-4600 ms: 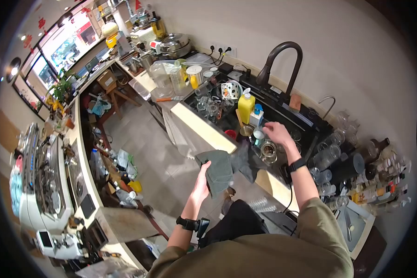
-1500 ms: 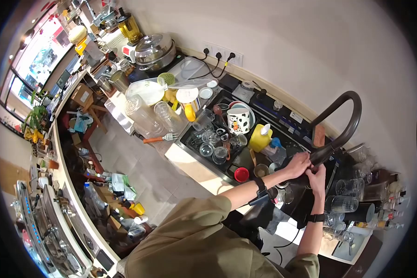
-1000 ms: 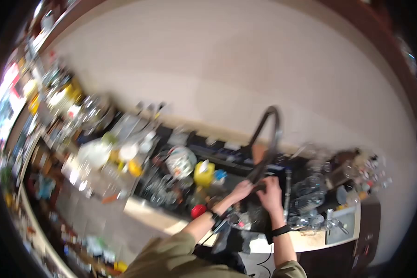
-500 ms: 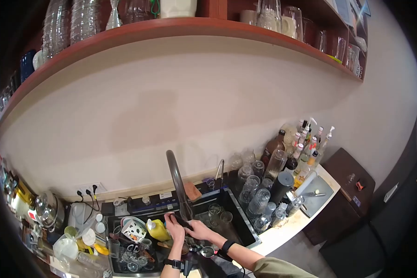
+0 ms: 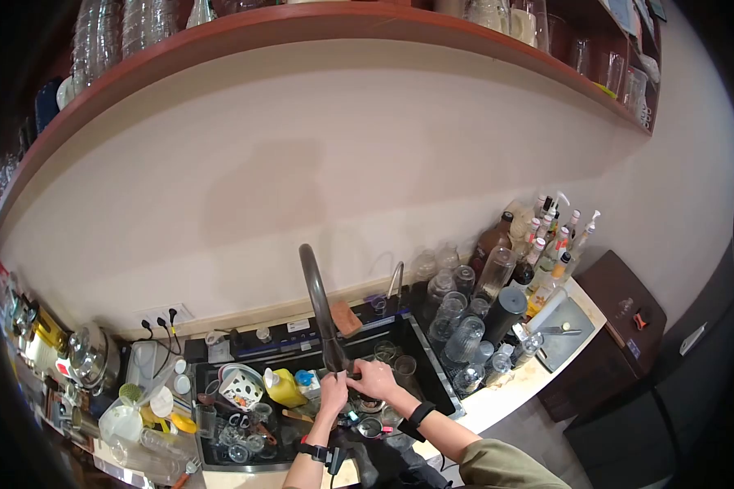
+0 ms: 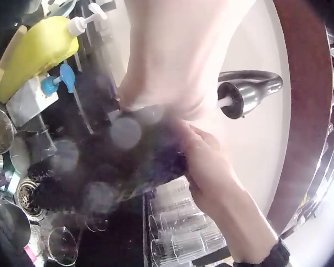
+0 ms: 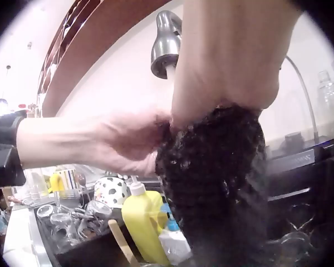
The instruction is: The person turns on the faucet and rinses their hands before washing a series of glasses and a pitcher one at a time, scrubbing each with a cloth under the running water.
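Observation:
Both hands are at the sink under the tall dark tap [image 5: 314,301]. My left hand [image 5: 334,393] and right hand [image 5: 374,380] grip a wet, dark cloth [image 7: 214,172] from either side at its top edge. In the right wrist view, the cloth hangs down in folds and glistens. A stream of water runs from the tap's spout [image 7: 165,53] down toward the hands. The fingertips are largely hidden behind the hands and the cloth. In the left wrist view, the cloth [image 6: 139,150] is dark and blurred, with the right hand [image 6: 211,167] at its edge.
A yellow pump bottle [image 5: 283,388] and a cow-patterned cup [image 5: 241,386] stand left of the hands, near several glasses [image 5: 238,452]. Upturned glasses [image 5: 465,338] and syrup bottles [image 5: 550,281] crowd the right counter. A red-brown shelf [image 5: 367,24] overhangs the wall.
Earliest, the left hand held the grey-green cloth away from the sink while the right reached in. Both hands then came together at the tap. The head view has swung up and right.

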The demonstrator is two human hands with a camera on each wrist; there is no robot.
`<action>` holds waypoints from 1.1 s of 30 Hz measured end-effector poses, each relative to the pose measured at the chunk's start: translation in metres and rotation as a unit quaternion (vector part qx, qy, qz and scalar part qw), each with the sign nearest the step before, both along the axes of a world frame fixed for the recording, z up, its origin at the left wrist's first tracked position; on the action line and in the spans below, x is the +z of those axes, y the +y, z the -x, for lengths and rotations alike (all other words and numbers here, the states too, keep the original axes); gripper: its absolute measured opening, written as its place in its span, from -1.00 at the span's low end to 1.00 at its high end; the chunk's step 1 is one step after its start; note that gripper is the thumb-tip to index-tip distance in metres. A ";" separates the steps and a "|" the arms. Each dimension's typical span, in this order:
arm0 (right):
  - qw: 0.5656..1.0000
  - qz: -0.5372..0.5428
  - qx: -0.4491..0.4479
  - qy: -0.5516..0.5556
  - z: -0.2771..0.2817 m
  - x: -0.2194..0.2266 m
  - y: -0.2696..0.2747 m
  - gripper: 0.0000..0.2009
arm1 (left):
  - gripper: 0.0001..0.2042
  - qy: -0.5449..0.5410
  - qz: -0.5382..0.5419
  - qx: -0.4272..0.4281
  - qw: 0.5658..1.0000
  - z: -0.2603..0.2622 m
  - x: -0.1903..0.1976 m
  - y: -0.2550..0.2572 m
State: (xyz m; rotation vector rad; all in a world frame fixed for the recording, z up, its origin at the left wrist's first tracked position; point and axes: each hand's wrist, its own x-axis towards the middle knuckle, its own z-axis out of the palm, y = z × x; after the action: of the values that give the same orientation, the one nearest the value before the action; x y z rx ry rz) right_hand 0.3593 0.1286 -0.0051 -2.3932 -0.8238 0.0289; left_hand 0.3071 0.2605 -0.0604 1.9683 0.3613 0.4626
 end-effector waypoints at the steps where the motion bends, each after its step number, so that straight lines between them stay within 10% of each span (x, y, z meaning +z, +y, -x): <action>1: 0.999 0.022 -0.020 0.016 0.001 0.007 -0.007 -0.58 | -0.56 0.005 -0.004 0.019 1.000 -0.002 0.002 -0.006; 13: 0.990 -0.099 0.093 0.043 -0.004 -0.050 -0.023 -0.76 | -0.54 -0.071 0.302 0.249 0.918 -0.019 -0.010 -0.017; 18: 0.977 -0.047 0.189 -0.085 0.011 -0.021 0.022 -0.79 | -0.64 0.018 0.567 0.051 0.822 -0.013 -0.037 -0.002; 24: 0.994 -0.005 0.106 -0.033 -0.003 -0.016 0.013 -0.77 | -0.59 0.020 0.290 0.019 0.957 0.001 -0.036 -0.012; 33: 0.980 -0.123 0.148 0.056 0.007 -0.014 -0.024 -0.59 | -0.46 0.117 0.176 0.141 0.967 -0.006 0.010 -0.028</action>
State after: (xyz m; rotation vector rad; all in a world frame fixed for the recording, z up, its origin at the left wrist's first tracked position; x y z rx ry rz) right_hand 0.3521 0.1049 -0.0193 -2.0036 -1.0568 0.1696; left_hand 0.3132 0.2322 -0.0500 1.6318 0.8241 0.3162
